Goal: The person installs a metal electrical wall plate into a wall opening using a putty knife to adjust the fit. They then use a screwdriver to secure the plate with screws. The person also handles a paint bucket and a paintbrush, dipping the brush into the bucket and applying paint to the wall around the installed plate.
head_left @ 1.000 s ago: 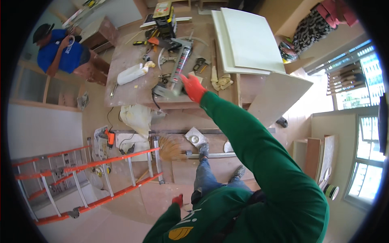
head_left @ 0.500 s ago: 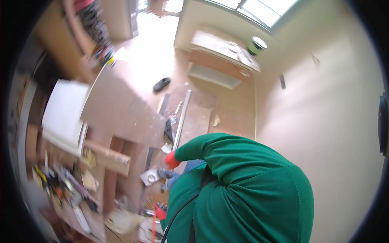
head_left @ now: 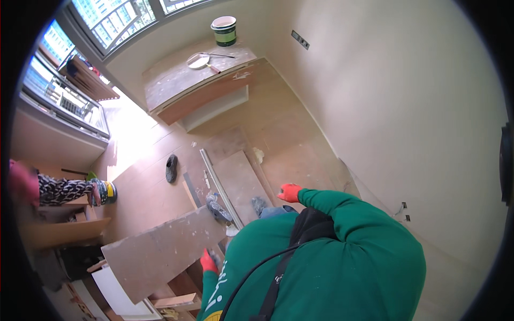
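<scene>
My left hand [head_left: 209, 261], in a red-orange glove with a dark palm, hangs low beside the edge of a large grey-brown board [head_left: 160, 249]. Its thumb points up, the fingers look apart, and I see nothing in it. Out to the right, my right hand [head_left: 289, 192], gloved the same way, hovers above the floor next to my knee. Its fingers curl inward and no object shows in them. A flat board [head_left: 238, 174] lies on the floor ahead of my feet, with a long pale metal strip [head_left: 217, 184] along its left side.
A low bench [head_left: 193, 83] under the window carries a green-and-white bucket [head_left: 224, 33] and a round white tray [head_left: 198, 60]. A black clog [head_left: 171, 168] lies ahead. At left, a person in patterned trousers [head_left: 63, 188] is by another bucket [head_left: 110, 192]. A wall [head_left: 385, 107] borders the right.
My view has swung so the window and bench now sit further left. My right hand has moved out to the right. The tool pile and the orange strip near my left hand are out of view.
</scene>
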`<state>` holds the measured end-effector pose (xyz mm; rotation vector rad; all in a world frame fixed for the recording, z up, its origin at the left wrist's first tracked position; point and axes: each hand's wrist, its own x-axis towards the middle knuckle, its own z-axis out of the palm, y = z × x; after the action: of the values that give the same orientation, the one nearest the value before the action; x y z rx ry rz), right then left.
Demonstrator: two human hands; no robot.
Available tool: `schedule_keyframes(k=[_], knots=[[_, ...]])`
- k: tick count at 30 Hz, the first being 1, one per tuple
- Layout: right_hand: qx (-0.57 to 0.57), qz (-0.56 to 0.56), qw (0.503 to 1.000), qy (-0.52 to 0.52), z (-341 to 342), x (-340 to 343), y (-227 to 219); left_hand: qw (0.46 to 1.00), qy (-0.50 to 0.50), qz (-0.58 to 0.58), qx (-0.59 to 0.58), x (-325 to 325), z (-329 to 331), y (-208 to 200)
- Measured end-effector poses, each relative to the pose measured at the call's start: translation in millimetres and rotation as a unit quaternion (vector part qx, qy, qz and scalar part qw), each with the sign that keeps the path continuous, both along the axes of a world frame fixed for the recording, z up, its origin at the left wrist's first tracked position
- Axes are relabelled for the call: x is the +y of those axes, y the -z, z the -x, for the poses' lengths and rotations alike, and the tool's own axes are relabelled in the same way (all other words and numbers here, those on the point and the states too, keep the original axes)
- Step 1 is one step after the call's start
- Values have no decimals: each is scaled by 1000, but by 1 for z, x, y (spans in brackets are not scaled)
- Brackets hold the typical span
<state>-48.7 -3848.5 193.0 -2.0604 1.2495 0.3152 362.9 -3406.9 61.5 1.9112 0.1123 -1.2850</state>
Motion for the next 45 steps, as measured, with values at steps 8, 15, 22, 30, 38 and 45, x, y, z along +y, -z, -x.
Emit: schedule_keyframes(k=[8,15,22,30,38,45], knots=[[27,-166,940,296,111,-29,33,925,243,190,-223,-369,-5,-148],[48,-165,929,329,128,-28,67,897,383,66,-208,-379,-78,-24],[80,-63,971,215,56,-123,-13,854,491,-48,-165,-410,-133,22],[-163,-228,824,493,-34,-280,-91,861,464,-9,-209,-644,-133,-70],[-91,55,994,26,90,-378,64,900,325,58,-283,-802,-73,-95],[54,-142,988,31,206,-530,110,968,32,-26,-246,-694,40,-70]])
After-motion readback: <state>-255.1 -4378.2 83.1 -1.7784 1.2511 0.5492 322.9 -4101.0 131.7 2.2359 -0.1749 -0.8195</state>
